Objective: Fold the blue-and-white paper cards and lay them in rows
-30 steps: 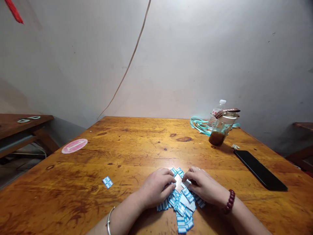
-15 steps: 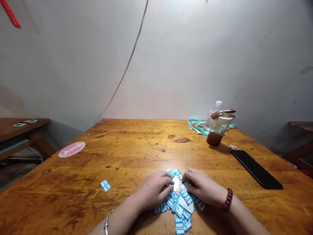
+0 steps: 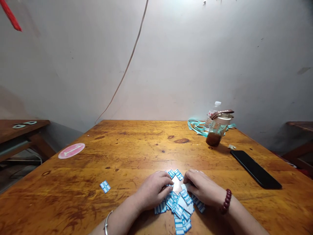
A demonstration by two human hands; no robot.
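A loose pile of small blue-and-white patterned paper cards (image 3: 179,209) lies on the wooden table near me, some turned to their plain white side. My left hand (image 3: 155,189) rests at the pile's left, fingers curled, with thumb and fingertips at the edge of a white card (image 3: 176,184). From the right, my right hand (image 3: 201,186) pinches a small white card (image 3: 184,187) between thumb and fingers. One blue-and-white card (image 3: 105,186) lies apart, to the left of my left hand. The fingertips partly cover the cards beneath them.
On the right lie a black phone (image 3: 255,169) and small pale bits (image 3: 232,147). Behind them stand a strapped cup with brown liquid (image 3: 214,138), a clear bottle (image 3: 208,123) and turquoise ribbon (image 3: 195,126). A pink round sticker (image 3: 71,151) is on the table's left edge.
Both hands stay almost in place over the pile. The right hand has shifted very slightly to the right; the view has moved a little.
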